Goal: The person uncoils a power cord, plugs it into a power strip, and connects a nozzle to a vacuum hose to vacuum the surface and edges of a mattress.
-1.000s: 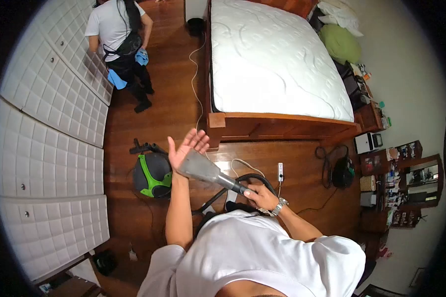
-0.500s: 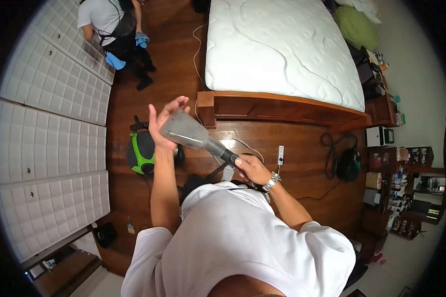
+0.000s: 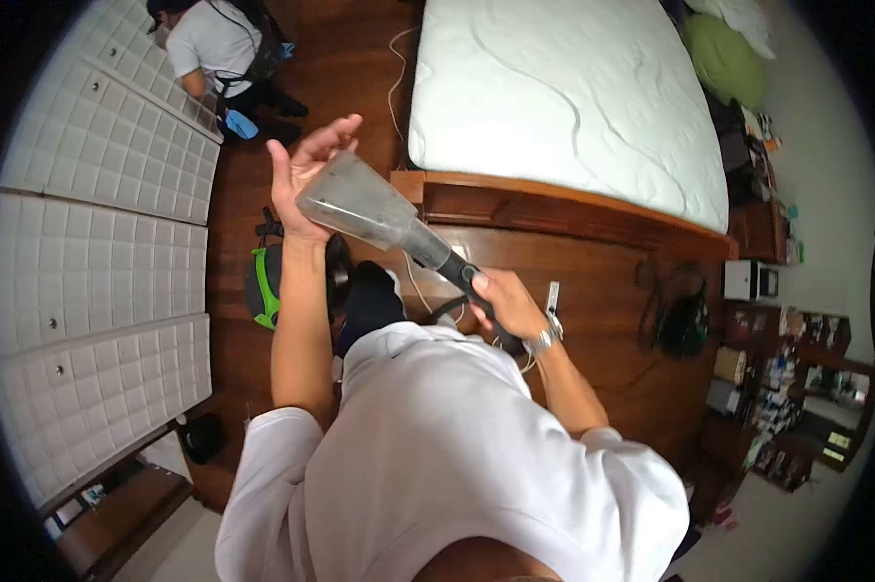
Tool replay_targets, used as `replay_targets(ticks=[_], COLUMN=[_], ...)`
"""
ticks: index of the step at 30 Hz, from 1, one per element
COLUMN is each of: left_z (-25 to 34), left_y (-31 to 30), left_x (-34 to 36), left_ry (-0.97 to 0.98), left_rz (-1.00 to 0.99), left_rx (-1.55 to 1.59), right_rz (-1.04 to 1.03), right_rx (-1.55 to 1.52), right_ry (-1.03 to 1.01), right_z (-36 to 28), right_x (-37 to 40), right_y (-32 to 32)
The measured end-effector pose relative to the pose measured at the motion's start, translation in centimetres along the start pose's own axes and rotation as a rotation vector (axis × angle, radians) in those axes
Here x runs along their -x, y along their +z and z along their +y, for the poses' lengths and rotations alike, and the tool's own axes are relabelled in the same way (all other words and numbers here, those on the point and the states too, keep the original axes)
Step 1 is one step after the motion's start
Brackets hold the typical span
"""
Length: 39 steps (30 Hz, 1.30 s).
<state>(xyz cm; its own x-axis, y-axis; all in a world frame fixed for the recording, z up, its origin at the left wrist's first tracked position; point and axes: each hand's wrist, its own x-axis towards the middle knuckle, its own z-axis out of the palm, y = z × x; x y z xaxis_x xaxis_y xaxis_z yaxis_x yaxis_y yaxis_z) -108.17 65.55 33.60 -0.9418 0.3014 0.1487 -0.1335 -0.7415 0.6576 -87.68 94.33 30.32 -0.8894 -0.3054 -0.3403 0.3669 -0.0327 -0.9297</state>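
Observation:
A clear, wide-mouthed vacuum nozzle [image 3: 360, 201] on a dark handle [image 3: 454, 268] slants across the space before my body. My right hand [image 3: 511, 306], with a metal watch at its wrist, is wrapped round the handle, thumb along the top. At the wide mouth of the nozzle is my left hand [image 3: 297, 199], palm facing it, thumb and fingers stretched out and apart. The nozzle overlaps part of that palm in this view. Below the left forearm, a green and black machine [image 3: 264, 287] sits on the wooden floor.
A bed with a bare white mattress [image 3: 554, 87] stands ahead. White panelled cabinets [image 3: 98, 257] line the left, where another person [image 3: 219, 48] leans in. A power strip [image 3: 553, 295] and a dark bundle with a cable [image 3: 683, 320] lie on the floor to the right.
The nozzle and my left hand have shifted left and forward; my right hand has moved slightly right. My dark-clothed leg now shows. The other person has bent closer to the cabinets.

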Motion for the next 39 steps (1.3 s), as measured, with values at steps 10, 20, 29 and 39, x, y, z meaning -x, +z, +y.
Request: replay_targets(ticks=[10, 20, 29, 39], left_z=[3.7, 5.0, 7.1, 14.9], left_y=[-11.0, -21.3, -26.9, -25.5], left_x=[-15.7, -35.9, -48.7, -54.5], left_ry=[0.229, -0.127, -0.373, -0.052], left_rz=[0.312, -0.051, 0.419, 0.346], left_rx=[0.160, 0.238, -0.326, -0.800], right_rz=[0.124, 0.318, -0.022, -0.198], right_rx=[-0.151, -0.303, -1.235, -1.147], right_ry=[-0.037, 0.461, 0.588, 0.395], right_z=[-6.6, -17.0, -23.7, -26.8], right_x=[-12.4, -32.7, -46.1, -52.4], right_y=[2.1, 4.9, 3.1, 4.1])
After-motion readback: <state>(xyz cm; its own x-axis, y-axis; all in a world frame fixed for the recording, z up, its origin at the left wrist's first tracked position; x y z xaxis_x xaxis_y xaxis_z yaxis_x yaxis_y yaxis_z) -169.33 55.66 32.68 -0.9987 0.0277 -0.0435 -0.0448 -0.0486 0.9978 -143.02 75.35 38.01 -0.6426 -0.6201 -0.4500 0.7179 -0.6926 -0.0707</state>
